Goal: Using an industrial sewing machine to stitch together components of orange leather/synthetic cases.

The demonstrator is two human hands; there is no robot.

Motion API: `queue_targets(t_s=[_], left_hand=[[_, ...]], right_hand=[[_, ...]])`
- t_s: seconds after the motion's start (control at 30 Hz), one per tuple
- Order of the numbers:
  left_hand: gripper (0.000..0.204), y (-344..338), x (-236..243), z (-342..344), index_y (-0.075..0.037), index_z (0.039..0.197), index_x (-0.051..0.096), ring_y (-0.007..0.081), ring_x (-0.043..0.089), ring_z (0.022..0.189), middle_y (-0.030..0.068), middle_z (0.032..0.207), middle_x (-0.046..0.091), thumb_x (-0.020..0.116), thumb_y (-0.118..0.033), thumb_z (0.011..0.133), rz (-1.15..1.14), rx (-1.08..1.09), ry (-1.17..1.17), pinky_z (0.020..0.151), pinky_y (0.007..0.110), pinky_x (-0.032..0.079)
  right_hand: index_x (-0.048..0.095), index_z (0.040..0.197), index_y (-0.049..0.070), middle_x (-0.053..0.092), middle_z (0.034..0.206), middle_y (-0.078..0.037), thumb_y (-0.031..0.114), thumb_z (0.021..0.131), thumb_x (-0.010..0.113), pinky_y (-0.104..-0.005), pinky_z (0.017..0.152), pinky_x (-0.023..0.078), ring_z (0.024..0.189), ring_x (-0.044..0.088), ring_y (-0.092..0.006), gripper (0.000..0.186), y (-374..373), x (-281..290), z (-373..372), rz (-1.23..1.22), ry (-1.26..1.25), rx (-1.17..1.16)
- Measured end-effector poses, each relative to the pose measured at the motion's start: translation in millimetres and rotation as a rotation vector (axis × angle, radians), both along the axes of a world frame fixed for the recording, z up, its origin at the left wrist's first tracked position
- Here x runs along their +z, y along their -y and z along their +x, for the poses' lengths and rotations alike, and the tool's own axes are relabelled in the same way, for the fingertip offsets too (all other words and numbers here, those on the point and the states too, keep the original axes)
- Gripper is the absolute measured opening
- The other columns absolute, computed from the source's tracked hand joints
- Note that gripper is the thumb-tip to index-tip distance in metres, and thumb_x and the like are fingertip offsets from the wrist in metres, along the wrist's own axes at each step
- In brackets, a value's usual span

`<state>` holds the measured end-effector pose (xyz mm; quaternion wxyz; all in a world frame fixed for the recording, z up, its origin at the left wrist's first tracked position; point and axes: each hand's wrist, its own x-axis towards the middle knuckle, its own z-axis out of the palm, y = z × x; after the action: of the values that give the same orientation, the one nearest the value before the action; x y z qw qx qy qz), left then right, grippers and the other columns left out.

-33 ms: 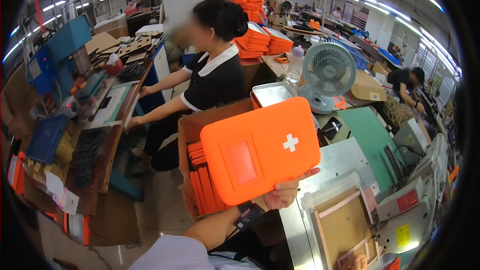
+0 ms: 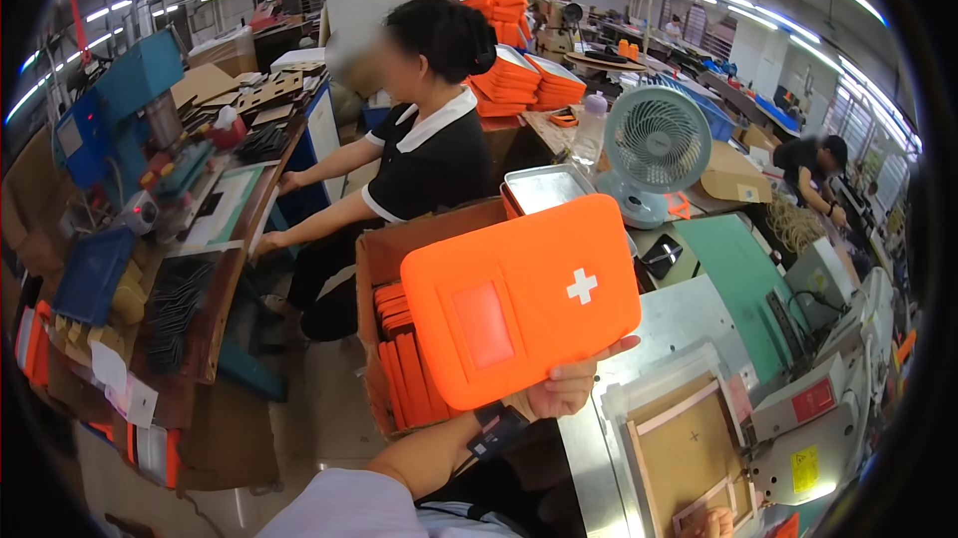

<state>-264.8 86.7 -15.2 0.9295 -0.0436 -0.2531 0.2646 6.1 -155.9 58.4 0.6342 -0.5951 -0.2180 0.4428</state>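
My left hand [image 2: 561,390] grips the lower edge of an orange first-aid case [image 2: 539,308], holding it up and tilted in front of me. The case has a white cross and a rectangular window panel on its face. A dark device [image 2: 496,430] is strapped to my left wrist. At the bottom edge, my right hand [image 2: 715,522] shows only in part, its bent fingers at the lower end of a wooden frame [image 2: 694,438] on the metal worktable [image 2: 589,438]. What those fingers hold, if anything, is hidden.
Behind the case stands a cardboard box [image 2: 371,269] of orange cases. A co-worker [image 2: 439,139] sits at the left bench [image 2: 225,283]. A fan [image 2: 657,144], a phone [image 2: 663,254] and a green mat [image 2: 733,273] lie beyond the table. A grey machine [image 2: 818,418] stands right.
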Motion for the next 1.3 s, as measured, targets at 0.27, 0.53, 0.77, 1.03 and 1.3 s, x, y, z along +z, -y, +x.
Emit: queue_targets(t_s=[0.27,0.53,0.77,1.03,1.3], left_hand=[[0.050,-1.4,-1.8,1.8,0.000,0.149,0.025,0.0115,0.044,0.041,0.0077,0.060,0.057,0.035,-0.025,0.106,0.094,-0.001,0.015,0.041,0.022,0.035],[0.048,4.7,1.0,-3.7,0.000,0.146,0.029,0.0122,0.046,0.043,0.0073,0.061,0.058,0.037,-0.024,0.106,0.042,0.002,0.029,0.042,0.023,0.036],[0.045,7.8,1.5,-1.4,0.000,0.143,0.033,0.0127,0.047,0.044,0.0070,0.062,0.058,0.039,-0.023,0.105,0.029,0.023,0.011,0.043,0.023,0.037],[0.043,5.6,3.2,1.0,0.001,0.140,0.037,0.0134,0.048,0.045,0.0066,0.063,0.059,0.041,-0.022,0.104,0.035,0.054,-0.029,0.044,0.023,0.039],[0.040,2.7,8.0,-8.5,0.001,0.137,0.041,0.0140,0.050,0.047,0.0062,0.064,0.059,0.043,-0.021,0.103,0.034,0.111,-0.083,0.045,0.024,0.040]], right_hand=[[0.052,0.086,0.016,0.041,0.072,0.006,0.030,0.102,0.056,-0.0244,0.073,0.041,0.067,0.039,-0.0070,0.022,-3.8,-1.6,-0.1,-0.034,-0.068,-0.009],[0.052,0.087,0.016,0.042,0.074,0.006,0.032,0.101,0.055,-0.0259,0.078,0.044,0.069,0.040,-0.0069,0.022,1.3,-16.3,16.0,-0.014,-0.090,0.047],[0.057,0.104,0.013,0.054,0.091,0.002,0.028,0.101,0.055,-0.0316,0.090,0.047,0.087,0.052,-0.0102,0.016,-0.4,-2.8,0.2,-0.039,-0.057,-0.006],[0.056,0.101,0.014,0.052,0.087,0.003,0.028,0.101,0.056,-0.0324,0.091,0.047,0.085,0.051,-0.0106,0.014,4.0,-12.1,11.5,-0.015,-0.112,0.045],[0.057,0.099,0.014,0.047,0.077,0.005,0.027,0.101,0.058,-0.0296,0.085,0.048,0.071,0.044,-0.0062,0.014,4.6,-20.3,18.4,-0.036,-0.059,0.003]])
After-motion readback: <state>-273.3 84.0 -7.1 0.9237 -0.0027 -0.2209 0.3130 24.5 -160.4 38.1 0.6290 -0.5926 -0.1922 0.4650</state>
